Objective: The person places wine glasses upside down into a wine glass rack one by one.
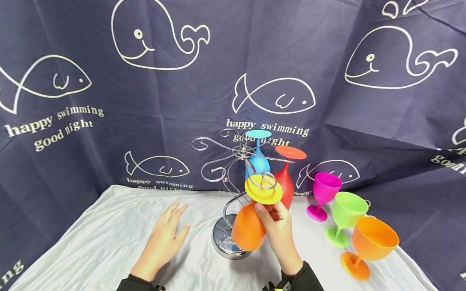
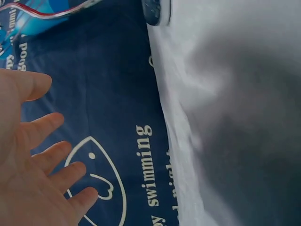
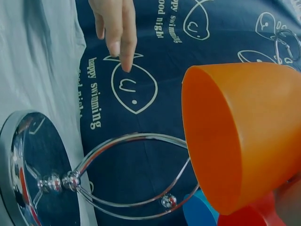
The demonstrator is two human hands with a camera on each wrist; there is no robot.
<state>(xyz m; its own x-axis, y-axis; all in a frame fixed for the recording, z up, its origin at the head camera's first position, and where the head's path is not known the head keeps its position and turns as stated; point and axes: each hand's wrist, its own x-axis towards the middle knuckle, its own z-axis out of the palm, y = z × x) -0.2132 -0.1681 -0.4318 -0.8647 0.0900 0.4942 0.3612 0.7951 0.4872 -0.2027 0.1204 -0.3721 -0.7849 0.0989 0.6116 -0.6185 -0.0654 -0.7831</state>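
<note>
Orange goblet (image 1: 249, 228) is hanging mouth-down in front of the metal rack (image 1: 243, 151), and from my end I am seeing the right hand (image 1: 278, 230) pinching it with thumb and fingers just under a yellow disc (image 1: 256, 196), which I am taking for its foot. The left hand (image 1: 164, 238) is hovering left of the rack, fingers spread wide, holding nothing. I am judging the step to be seating the stem in the curled tip (image 1: 276, 180); since that wire is crossing over the disc in the head view, I am favouring lifting the foot above it, guiding the stem in sideways, and easing the pinch only once the wire is bearing the foot. I am also favouring steadying the rack with the free hand and minding the red goblet (image 1: 287, 186) just behind. Fingers are covering the stem, so I am not making out how bowl and disc are joining, or whether the stem is touching wire. The right wrist view is cutting off the bowl's far end; the left is showing only a cropped, blurry blue shape (image 2: 40, 19).
</note>
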